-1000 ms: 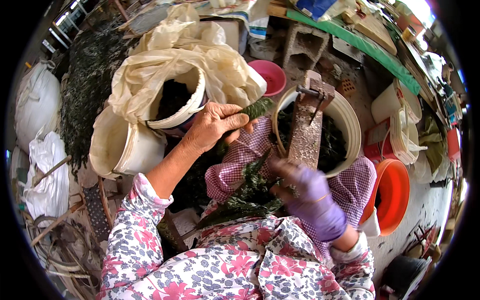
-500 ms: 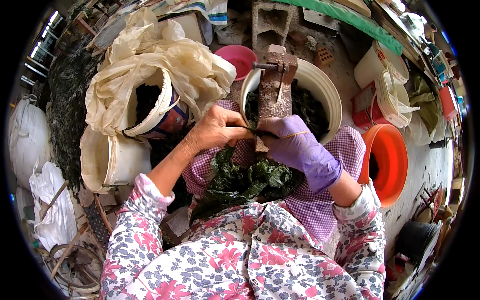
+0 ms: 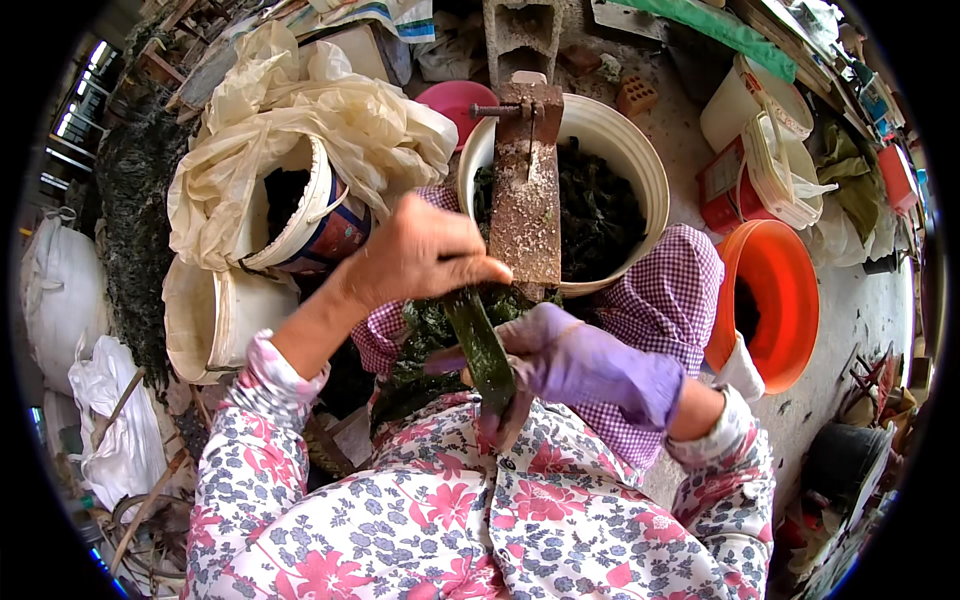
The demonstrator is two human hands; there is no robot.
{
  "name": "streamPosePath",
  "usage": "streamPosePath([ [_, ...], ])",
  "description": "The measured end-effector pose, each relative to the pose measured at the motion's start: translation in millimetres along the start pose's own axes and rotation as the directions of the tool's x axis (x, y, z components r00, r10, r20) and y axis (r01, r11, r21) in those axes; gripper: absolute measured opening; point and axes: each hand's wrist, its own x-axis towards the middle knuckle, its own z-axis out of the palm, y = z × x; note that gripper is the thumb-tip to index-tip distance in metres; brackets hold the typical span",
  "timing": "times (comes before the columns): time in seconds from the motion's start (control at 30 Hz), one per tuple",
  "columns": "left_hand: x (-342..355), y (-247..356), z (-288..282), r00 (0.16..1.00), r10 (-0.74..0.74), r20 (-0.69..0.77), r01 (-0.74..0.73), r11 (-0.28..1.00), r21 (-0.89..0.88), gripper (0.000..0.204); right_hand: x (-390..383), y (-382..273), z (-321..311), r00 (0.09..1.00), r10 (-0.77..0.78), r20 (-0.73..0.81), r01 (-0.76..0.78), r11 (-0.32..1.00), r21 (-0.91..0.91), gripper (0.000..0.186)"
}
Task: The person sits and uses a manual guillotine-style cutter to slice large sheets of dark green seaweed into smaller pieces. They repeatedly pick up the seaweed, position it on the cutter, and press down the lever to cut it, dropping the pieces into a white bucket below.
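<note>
A long dark green strip of seaweed (image 3: 482,345) hangs slanted between my hands above my lap. My bare left hand (image 3: 425,250), a little blurred, is closed in a pinch at the strip's upper end. My right hand (image 3: 585,362), in a purple glove, grips the strip lower down, with fingers on both sides of it. More crumpled seaweed (image 3: 420,335) lies on my lap behind the strip. Just beyond my hands, a rusty, crusted board with a clamp bolt (image 3: 527,200) reaches over a white bucket (image 3: 655,190), which holds dark seaweed (image 3: 595,205).
Left stand a bucket lined with cream plastic sheet (image 3: 310,205) and a white tub (image 3: 235,325). A pink basin (image 3: 455,103) sits behind the board. To the right are an orange bucket (image 3: 795,310) and white-and-red pails (image 3: 730,190). A hollow concrete block (image 3: 522,30) stands at the far side.
My hands have parted from the board's near end. The right moved down toward my lap with the seaweed strip; the left rose slightly. The view has shifted slightly.
</note>
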Motion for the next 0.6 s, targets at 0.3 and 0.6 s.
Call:
streamPosePath([
  [0.3, -33, 4, 27, 0.704, -0.553, 0.446, 0.685, 0.364, -0.631, 0.026, 10, 16, -9, 0.652, -0.758, 0.015, -0.114, -0.117, -0.987, 0.017],
  [0.6, -29, 0, 62, 0.629, -0.641, 0.44, 0.103, -0.493, -0.864, 0.022, 36, 11, -39, 0.455, -0.89, 0.011, -0.394, -0.213, -0.894, 0.036],
])
